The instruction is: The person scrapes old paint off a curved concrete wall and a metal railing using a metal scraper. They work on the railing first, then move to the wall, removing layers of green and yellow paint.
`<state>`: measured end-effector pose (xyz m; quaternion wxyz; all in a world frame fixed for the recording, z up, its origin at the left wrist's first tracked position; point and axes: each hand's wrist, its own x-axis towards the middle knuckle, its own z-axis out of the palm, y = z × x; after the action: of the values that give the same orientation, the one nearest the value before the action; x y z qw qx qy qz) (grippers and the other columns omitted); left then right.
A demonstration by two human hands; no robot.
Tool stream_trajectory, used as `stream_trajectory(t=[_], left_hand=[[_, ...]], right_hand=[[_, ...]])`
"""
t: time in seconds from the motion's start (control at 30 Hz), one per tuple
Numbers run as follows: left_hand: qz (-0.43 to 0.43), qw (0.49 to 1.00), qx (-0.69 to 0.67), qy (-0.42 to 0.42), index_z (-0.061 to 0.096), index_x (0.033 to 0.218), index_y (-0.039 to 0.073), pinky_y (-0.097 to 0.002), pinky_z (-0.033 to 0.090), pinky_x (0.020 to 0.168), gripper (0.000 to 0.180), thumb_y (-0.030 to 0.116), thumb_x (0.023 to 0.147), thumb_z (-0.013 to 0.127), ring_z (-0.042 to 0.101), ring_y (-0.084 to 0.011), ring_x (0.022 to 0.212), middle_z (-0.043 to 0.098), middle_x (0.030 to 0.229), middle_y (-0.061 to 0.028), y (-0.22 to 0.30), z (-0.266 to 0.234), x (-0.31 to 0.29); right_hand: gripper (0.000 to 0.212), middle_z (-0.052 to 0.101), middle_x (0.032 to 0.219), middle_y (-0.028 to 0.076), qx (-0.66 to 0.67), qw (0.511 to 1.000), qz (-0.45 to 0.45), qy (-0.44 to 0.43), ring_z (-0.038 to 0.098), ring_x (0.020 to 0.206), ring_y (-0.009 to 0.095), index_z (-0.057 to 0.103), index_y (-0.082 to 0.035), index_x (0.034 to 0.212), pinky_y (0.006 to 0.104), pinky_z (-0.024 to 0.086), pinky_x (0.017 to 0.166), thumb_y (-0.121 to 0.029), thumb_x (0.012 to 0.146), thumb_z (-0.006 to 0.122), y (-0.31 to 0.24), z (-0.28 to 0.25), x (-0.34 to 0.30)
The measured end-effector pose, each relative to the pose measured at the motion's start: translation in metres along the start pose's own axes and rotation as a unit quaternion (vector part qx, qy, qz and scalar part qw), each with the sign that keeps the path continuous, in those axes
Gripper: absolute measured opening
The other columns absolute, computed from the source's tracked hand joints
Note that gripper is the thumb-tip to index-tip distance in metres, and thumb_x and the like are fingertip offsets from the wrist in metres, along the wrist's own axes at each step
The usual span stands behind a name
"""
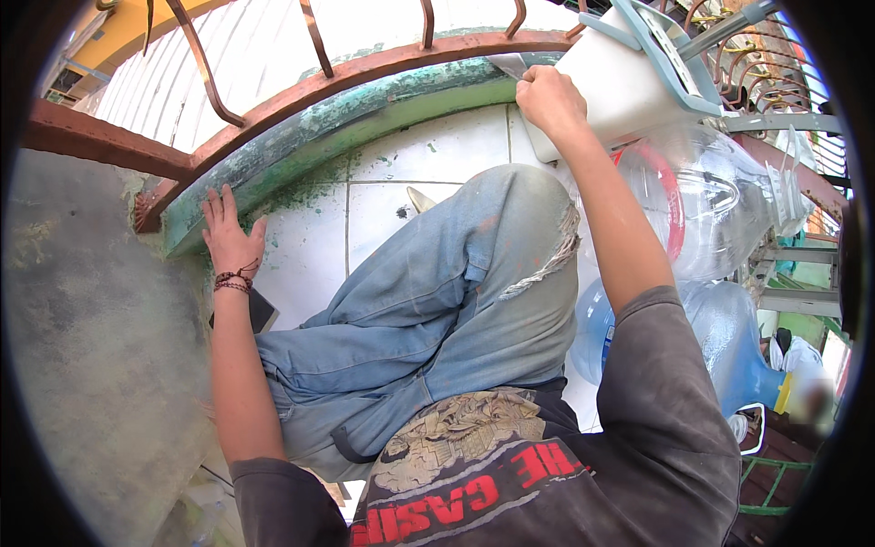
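The right hand (pixel 551 98), closed, pinches a flat scraper (pixel 509 64) over the right end of the green ledge (pixel 365 108); its blade pokes out leftward, roughly along the ledge, and I can't tell whether its edge touches. The ledge's long curve runs away from that hand to the left, down to the left hand (pixel 230 232), which lies with fingers spread on its near end. The right hand is nearer the white bin (pixel 592 82) at the ledge's right end. Green flakes (pixel 314 187) dot the floor below the ledge.

Ledge (pixel 342 118) rough, flaky pnt; tiles (pixel 406 153) smooth; clr bottle (pixel 725 196) glossy plastic; jeans (pixel 437 310) matt denim.
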<state>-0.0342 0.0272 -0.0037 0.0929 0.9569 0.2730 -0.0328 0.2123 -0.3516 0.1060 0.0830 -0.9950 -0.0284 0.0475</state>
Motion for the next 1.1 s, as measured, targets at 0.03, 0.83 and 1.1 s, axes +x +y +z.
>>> stream_trajectory(t=[0.03, 0.83, 1.1], left_hand=[[-0.002, 1.000, 0.007, -0.012, 0.018, 0.155, 0.013, -0.0575, 0.022, 0.115, 0.088, 0.032, 0.085, 0.068, 0.013, -0.0354, 0.148, 0.014, 0.161, -0.0156, 0.004, -0.008, -0.004], [-0.014, 0.999, 0.051, 0.007, -0.002, 0.152, -0.005, -0.0554, 0.005, 0.118, 0.112, 0.028, 0.076, 0.074, -0.002, -0.0473, 0.146, -0.004, 0.157, -0.0292, 0.051, -0.007, -0.006], [-0.033, 0.998, 0.050, -0.032, -0.005, 0.148, -0.010, -0.0574, 0.004, 0.117, 0.126, 0.036, 0.067, 0.080, -0.005, -0.0493, 0.145, -0.006, 0.155, -0.0346, 0.062, -0.013, -0.005]], right_hand=[[0.033, 0.069, 0.108, 0.020, 0.000, 1.000, -0.003, 0.001, 0.066, 0.103, 0.035, 0.070, -0.009, 0.113, 0.0437, 0.052, 0.091, -0.020, 0.087, 0.053, 0.000, -0.001, -0.007], [0.028, 0.070, 0.096, 0.022, 0.099, 0.995, -0.024, 0.001, 0.069, 0.089, 0.038, 0.070, 0.000, 0.107, 0.0412, 0.052, 0.079, -0.021, 0.088, 0.065, -0.009, -0.003, 0.007], [0.026, 0.071, 0.094, 0.022, 0.123, 0.992, -0.029, 0.002, 0.070, 0.087, 0.035, 0.070, 0.003, 0.107, 0.0391, 0.053, 0.079, -0.013, 0.087, 0.066, -0.017, -0.006, 0.001]])
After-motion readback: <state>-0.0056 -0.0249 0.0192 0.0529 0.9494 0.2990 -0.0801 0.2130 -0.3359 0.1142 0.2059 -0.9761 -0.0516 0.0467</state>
